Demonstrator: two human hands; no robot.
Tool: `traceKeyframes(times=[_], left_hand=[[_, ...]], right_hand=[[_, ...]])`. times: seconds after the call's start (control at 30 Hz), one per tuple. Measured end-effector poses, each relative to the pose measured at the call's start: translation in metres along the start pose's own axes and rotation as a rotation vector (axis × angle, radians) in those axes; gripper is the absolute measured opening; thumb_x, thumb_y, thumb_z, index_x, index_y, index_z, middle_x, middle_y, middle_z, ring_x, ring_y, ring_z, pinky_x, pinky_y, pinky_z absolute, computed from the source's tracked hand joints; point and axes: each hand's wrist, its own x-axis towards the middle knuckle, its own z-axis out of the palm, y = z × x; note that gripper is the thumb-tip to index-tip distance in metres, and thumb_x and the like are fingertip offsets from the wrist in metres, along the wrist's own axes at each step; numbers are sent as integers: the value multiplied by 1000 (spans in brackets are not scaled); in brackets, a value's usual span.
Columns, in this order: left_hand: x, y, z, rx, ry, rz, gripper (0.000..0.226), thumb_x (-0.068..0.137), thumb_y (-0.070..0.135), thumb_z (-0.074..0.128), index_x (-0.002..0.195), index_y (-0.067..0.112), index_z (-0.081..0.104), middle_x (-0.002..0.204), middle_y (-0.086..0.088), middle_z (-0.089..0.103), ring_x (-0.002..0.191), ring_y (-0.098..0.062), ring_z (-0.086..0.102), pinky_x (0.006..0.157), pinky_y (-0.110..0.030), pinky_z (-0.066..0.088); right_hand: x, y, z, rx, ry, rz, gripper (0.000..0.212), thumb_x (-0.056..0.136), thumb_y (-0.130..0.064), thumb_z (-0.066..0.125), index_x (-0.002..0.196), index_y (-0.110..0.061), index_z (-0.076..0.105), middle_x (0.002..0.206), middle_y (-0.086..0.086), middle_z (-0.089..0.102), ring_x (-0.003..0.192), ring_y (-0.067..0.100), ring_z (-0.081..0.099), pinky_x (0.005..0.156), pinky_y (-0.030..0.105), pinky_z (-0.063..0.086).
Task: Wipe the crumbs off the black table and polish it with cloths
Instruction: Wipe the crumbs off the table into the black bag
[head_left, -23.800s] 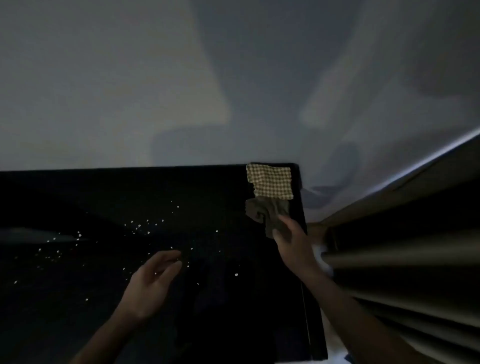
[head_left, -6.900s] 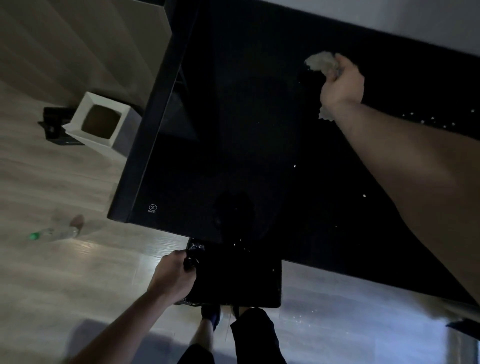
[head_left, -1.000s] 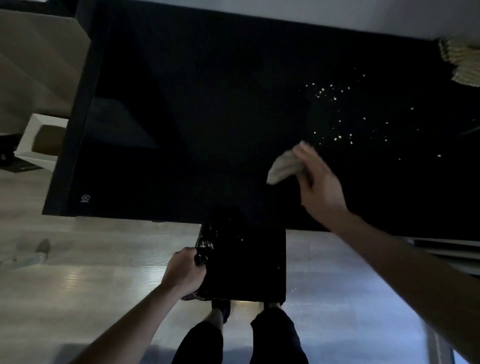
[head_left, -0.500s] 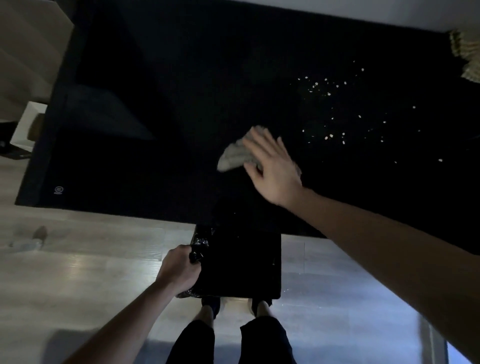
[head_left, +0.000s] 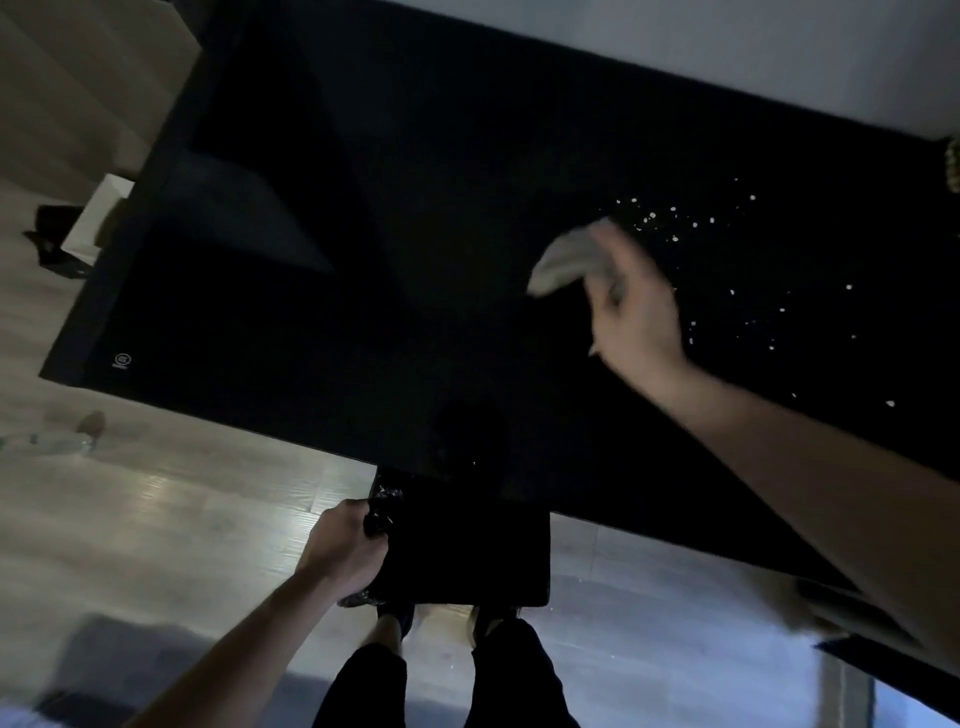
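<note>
The glossy black table (head_left: 363, 249) fills the upper middle of the head view. Pale crumbs (head_left: 670, 221) lie scattered on its right part. My right hand (head_left: 636, 312) is over the table, shut on a grey cloth (head_left: 566, 257) whose end sticks out to the left, just left of the crumbs. My left hand (head_left: 340, 553) grips the edge of a black bin with a plastic liner (head_left: 467, 545), held below the table's near edge. A checked cloth (head_left: 953, 166) peeks in at the far right edge.
A white open box (head_left: 98, 218) stands on the wooden floor left of the table, with a dark object beside it. A plastic bottle (head_left: 52, 441) lies on the floor at left. My legs and feet are under the bin.
My right hand with the grey cloth has swung back to the right, toward the crumbs, after sweeping left half a second ago. My left hand still holds the bin at the table edge.
</note>
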Motion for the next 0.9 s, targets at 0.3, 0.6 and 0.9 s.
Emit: traceKeyframes(times=[0.3, 0.6, 0.9], left_hand=[[1, 13, 14, -56, 9, -29, 15, 82, 18, 58, 81, 18, 73, 69, 4, 72, 64, -14, 69, 54, -30, 52], [1, 9, 15, -77, -18, -24, 24, 78, 27, 55, 89, 23, 76, 75, 7, 74, 68, -11, 70, 55, -26, 52], [-3, 9, 8, -23, -14, 1, 14, 84, 28, 61, 76, 21, 69, 70, 6, 72, 66, -14, 69, 53, -26, 46]], right_hand=[[125, 61, -23, -327, 140, 453, 53, 109, -27, 44, 161, -21, 40, 174, 5, 24, 162, 24, 19, 131, 45, 16], [91, 0, 55, -392, -73, 40, 52, 106, -23, 45, 157, -23, 45, 173, 4, 30, 162, 28, 20, 132, 53, 13], [-40, -27, 87, -249, -291, -259, 56, 101, -17, 61, 156, -21, 50, 170, 0, 36, 161, 21, 24, 133, 45, 14]])
